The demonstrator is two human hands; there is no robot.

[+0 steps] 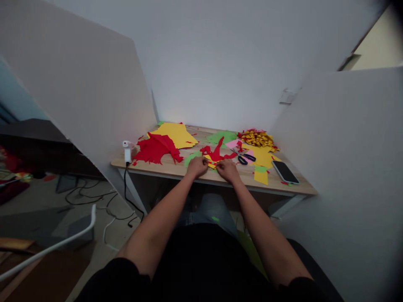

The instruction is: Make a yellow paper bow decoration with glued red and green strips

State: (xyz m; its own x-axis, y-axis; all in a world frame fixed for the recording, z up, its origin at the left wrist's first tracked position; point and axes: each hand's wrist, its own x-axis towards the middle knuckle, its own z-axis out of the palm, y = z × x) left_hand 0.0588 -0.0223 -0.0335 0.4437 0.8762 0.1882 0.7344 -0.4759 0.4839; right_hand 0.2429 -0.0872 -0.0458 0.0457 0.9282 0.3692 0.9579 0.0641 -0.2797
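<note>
At the table's front edge, my left hand (pixel 197 166) and my right hand (pixel 228 170) face each other with fingers closed. Between them is a small piece of yellow paper (pixel 212 165) with red on it, gripped at its two ends. Just beyond the hands lie red paper scraps (pixel 217 152) with ragged edges. A green paper piece (pixel 192 157) sits beside my left hand. To the right of my right hand rest dark-handled scissors (pixel 242 160), partly over a pink paper piece (pixel 249 154). Fine detail between the fingertips is too small to make out.
Yellow sheets (pixel 176 133) and red paper (pixel 157 149) cover the table's left side. A heap of folded yellow-and-red pieces (pixel 257 137) is at back right. A phone (pixel 285 172) lies near the right edge. A white corded device (pixel 126 152) stands at the left edge. Partitions enclose both sides.
</note>
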